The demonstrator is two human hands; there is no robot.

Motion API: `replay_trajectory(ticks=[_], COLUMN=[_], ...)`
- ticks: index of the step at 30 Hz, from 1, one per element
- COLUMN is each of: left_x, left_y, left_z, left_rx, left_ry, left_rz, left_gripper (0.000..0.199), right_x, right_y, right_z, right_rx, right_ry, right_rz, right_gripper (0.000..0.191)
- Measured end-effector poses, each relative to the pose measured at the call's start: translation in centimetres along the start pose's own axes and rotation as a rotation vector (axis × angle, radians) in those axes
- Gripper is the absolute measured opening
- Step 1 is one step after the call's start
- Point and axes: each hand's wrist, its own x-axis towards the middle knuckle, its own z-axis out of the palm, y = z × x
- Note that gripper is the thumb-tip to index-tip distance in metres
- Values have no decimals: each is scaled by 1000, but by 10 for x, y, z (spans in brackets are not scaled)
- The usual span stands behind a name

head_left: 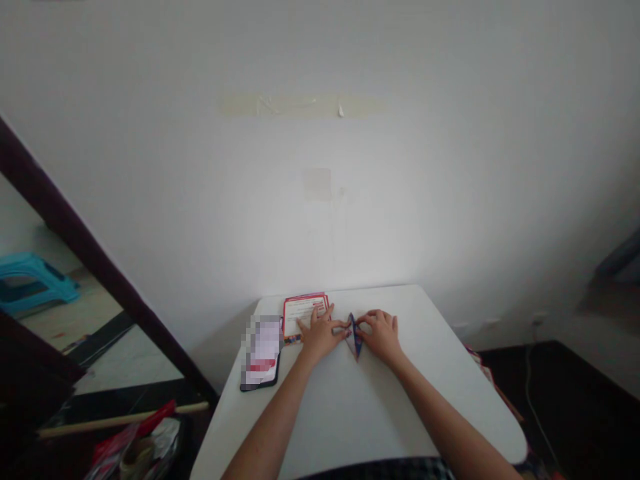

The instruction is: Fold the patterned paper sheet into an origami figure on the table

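A small folded piece of paper (351,340), patterned in dark blue and purple with a pointed lower tip, stands between my hands over the white table. My left hand (320,335) pinches its left side with thumb and forefinger, while the other fingers spread over a red-bordered printed card or booklet (300,309). From the other side, the fingertips of my right hand (381,335) close on the paper's right edge. The exact folds are too small to make out.
A phone (265,353), partly blurred out, lies at the left of the white table (360,427). Behind the table rises a white wall (425,200). On the left are a dark-framed mirror (100,247) showing a blue stool, and a bin (150,450) on the floor.
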Motion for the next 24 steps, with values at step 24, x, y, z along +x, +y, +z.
replay_trajectory(ticks=[24], left_x=[-10], left_y=[4], left_z=[1], left_rx=[12], left_ry=[103], left_rz=[19], left_gripper=[31], right_x=[0], right_y=[4], right_z=[-7], right_rx=[-67], right_ry=[-35], right_rz=[-42], right_gripper=[25])
